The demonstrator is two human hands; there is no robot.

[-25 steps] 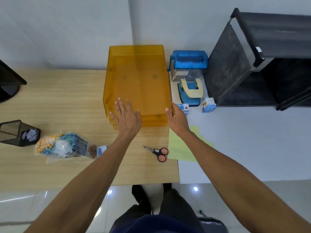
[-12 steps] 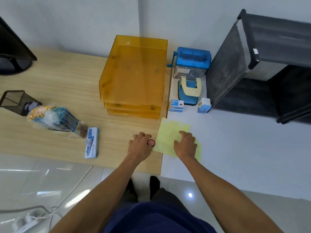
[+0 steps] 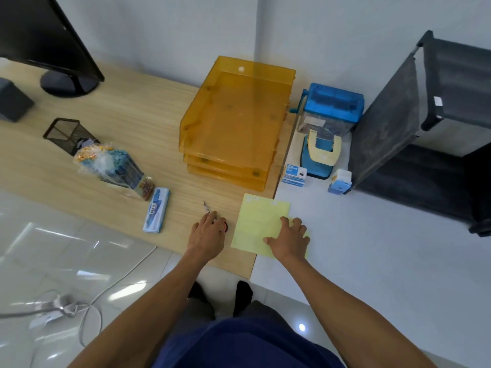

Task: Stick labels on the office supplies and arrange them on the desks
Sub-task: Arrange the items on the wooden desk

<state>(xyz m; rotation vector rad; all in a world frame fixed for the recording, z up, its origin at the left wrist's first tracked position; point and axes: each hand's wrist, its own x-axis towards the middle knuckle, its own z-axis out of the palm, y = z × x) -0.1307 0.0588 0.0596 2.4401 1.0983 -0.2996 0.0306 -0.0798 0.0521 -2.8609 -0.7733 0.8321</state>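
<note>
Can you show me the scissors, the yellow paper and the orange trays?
scissors [image 3: 207,207], head view, on the metal blade tips.
yellow sheet [image 3: 255,224], head view, on its bare middle.
orange trays [image 3: 233,120], head view, on the top tray's floor.

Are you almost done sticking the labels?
Only starting, it seems. The orange trays sit stacked on the wooden desk. The left hand covers the scissors; the right hand presses the yellow label sheet. Labelling the hole punch and the rest looks undone.
</note>
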